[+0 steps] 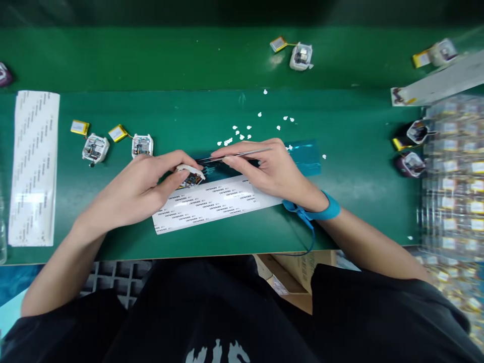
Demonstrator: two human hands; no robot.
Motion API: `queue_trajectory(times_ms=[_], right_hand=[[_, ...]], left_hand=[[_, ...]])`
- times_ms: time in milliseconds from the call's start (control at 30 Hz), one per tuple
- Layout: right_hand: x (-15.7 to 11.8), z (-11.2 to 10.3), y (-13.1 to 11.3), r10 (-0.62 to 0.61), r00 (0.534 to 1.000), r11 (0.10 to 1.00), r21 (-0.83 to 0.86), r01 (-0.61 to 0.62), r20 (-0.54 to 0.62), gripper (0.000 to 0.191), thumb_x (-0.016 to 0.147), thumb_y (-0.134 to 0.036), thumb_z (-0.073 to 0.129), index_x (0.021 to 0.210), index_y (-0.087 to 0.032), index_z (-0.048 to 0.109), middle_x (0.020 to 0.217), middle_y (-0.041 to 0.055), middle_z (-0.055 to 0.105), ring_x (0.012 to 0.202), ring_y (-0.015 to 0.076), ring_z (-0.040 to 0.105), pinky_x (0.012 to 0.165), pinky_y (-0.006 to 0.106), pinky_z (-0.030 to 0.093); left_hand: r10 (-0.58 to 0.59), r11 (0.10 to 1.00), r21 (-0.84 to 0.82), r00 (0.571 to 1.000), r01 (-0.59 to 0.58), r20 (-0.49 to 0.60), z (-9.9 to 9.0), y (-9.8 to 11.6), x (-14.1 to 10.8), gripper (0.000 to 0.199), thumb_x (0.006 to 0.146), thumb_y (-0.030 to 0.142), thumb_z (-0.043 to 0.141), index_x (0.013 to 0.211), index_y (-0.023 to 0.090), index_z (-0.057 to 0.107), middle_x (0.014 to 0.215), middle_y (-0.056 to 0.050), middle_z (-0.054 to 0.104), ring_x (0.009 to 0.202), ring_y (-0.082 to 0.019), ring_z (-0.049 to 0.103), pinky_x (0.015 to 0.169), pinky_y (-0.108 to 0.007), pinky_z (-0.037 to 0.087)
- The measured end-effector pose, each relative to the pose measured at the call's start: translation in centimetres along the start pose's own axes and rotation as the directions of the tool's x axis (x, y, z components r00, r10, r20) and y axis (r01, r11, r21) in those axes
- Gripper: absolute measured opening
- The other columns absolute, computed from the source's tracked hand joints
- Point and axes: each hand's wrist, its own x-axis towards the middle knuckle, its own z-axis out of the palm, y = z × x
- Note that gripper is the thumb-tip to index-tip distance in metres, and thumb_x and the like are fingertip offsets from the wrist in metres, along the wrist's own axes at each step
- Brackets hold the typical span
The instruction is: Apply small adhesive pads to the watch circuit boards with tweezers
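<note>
My left hand (147, 189) grips a small white device housing (192, 176) with circuitry showing inside. In my right hand (264, 166) is a pair of tweezers (242, 154), held between thumb and fingers, the tips pointing left close to the housing's upper edge. Whether the tips touch it I cannot tell. Below both hands lies a white printed adhesive sheet (212, 204), slightly tilted, with a blue translucent film (308, 157) behind it. Small white round stickers (242, 136) are scattered beyond my right hand. A blue wrist strap (327, 207) with a cord is on my right wrist.
Two open housings (96, 148) with yellow batteries (79, 127) sit left, near another printed sheet (34, 166). More housings lie at the back (301, 56) and right (411, 165). Clear trays (454, 176) of parts are stacked at the right edge of the green table (363, 151).
</note>
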Motion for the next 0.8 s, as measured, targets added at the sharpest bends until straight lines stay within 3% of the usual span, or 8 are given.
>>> queue_trajectory(times_ms=[133, 300, 433, 567, 633, 700, 733, 800], right_hand=[[-0.1, 0.0, 0.3, 0.001, 0.999, 1.000, -0.005, -0.001, -0.039, 0.025, 0.100, -0.025, 0.057, 0.090, -0.018, 0.078, 0.112, 0.0042, 0.077, 0.095, 0.0170, 0.075, 0.077, 0.030, 0.058], [-0.3, 0.5, 0.5, -0.052, 0.997, 0.997, -0.064, 0.049, -0.051, 0.018, 0.099, -0.023, 0.060, 0.105, -0.019, 0.076, 0.105, 0.0021, 0.078, 0.088, 0.0153, 0.074, 0.070, 0.028, 0.057], [-0.2, 0.6, 1.2, -0.197, 0.979, 0.932, -0.318, 0.174, -0.041, 0.024, 0.101, -0.019, 0.052, 0.111, -0.023, 0.074, 0.106, -0.0004, 0.078, 0.080, 0.0145, 0.071, 0.069, 0.031, 0.057], [0.0, -0.7, 0.8, -0.274, 0.944, 0.868, -0.469, 0.162, -0.181, 0.022, 0.101, -0.020, 0.054, 0.114, -0.024, 0.071, 0.110, 0.0003, 0.077, 0.077, 0.0138, 0.071, 0.068, 0.032, 0.057], [0.0, -1.4, -0.1, -0.356, 0.905, 0.846, -0.491, 0.208, -0.231, 0.021, 0.098, -0.015, 0.059, 0.115, -0.021, 0.070, 0.111, 0.0035, 0.077, 0.076, 0.0139, 0.072, 0.066, 0.031, 0.057], [-0.3, -1.9, -0.9, -0.444, 0.860, 0.807, -0.529, 0.263, -0.251, 0.026, 0.095, -0.009, 0.062, 0.118, -0.021, 0.069, 0.111, 0.0062, 0.077, 0.077, 0.0147, 0.073, 0.065, 0.030, 0.058], [-0.5, -2.0, -1.2, -0.471, 0.843, 0.790, -0.550, 0.271, -0.259, 0.031, 0.094, -0.007, 0.063, 0.120, -0.022, 0.068, 0.111, 0.0060, 0.076, 0.078, 0.0148, 0.074, 0.065, 0.030, 0.059], [-1.0, -2.2, -1.6, -0.510, 0.815, 0.763, -0.583, 0.280, -0.276, 0.039, 0.092, -0.005, 0.065, 0.125, -0.026, 0.066, 0.111, 0.0045, 0.076, 0.077, 0.0151, 0.074, 0.064, 0.029, 0.059]], left_hand=[[0.109, 0.955, 0.246, 0.968, -0.165, 0.225, 0.0, 0.0, 0.0, 0.030, 0.100, 0.034, 0.050, 0.119, 0.028, 0.071, 0.118, -0.003, 0.074, 0.106, -0.027, 0.070, 0.088, -0.034, 0.051], [0.187, 0.875, 0.396, 0.948, -0.280, 0.257, 0.5, -0.4, 0.1, 0.035, 0.102, 0.031, 0.040, 0.120, 0.021, 0.068, 0.126, -0.007, 0.069, 0.111, -0.028, 0.068, 0.099, -0.042, 0.050], [0.252, 0.827, 0.439, 0.929, -0.353, 0.272, 1.0, -1.0, 0.3, 0.036, 0.101, 0.027, 0.040, 0.119, 0.017, 0.069, 0.123, -0.011, 0.070, 0.114, -0.029, 0.067, 0.100, -0.045, 0.052], [0.327, 0.768, 0.478, 0.903, -0.426, 0.279, 1.0, -0.7, 0.1, 0.034, 0.099, 0.022, 0.042, 0.119, 0.016, 0.069, 0.127, -0.016, 0.067, 0.121, -0.033, 0.063, 0.100, -0.052, 0.051], [0.414, 0.808, 0.331, 0.870, -0.487, 0.268, 1.0, -0.1, -0.2, 0.028, 0.099, 0.020, 0.046, 0.115, 0.018, 0.068, 0.125, -0.014, 0.069, 0.127, -0.033, 0.059, 0.102, -0.053, 0.049], [0.481, 0.876, -0.033, 0.871, -0.481, 0.102, 1.2, 0.7, -0.5, 0.022, 0.100, 0.018, 0.047, 0.113, 0.023, 0.065, 0.116, -0.008, 0.073, 0.122, -0.029, 0.064, 0.100, -0.048, 0.051], [0.444, 0.866, -0.246, 0.896, -0.436, -0.026, 1.3, 0.9, -0.5, 0.019, 0.101, 0.018, 0.048, 0.111, 0.025, 0.063, 0.110, -0.005, 0.074, 0.114, -0.027, 0.068, 0.096, -0.044, 0.054], [0.212, 0.770, -0.569, 0.957, -0.289, -0.199, 1.6, 1.0, -0.3, 0.014, 0.101, 0.018, 0.050, 0.105, 0.023, 0.063, 0.098, -0.002, 0.075, 0.099, -0.023, 0.074, 0.083, -0.036, 0.058]])
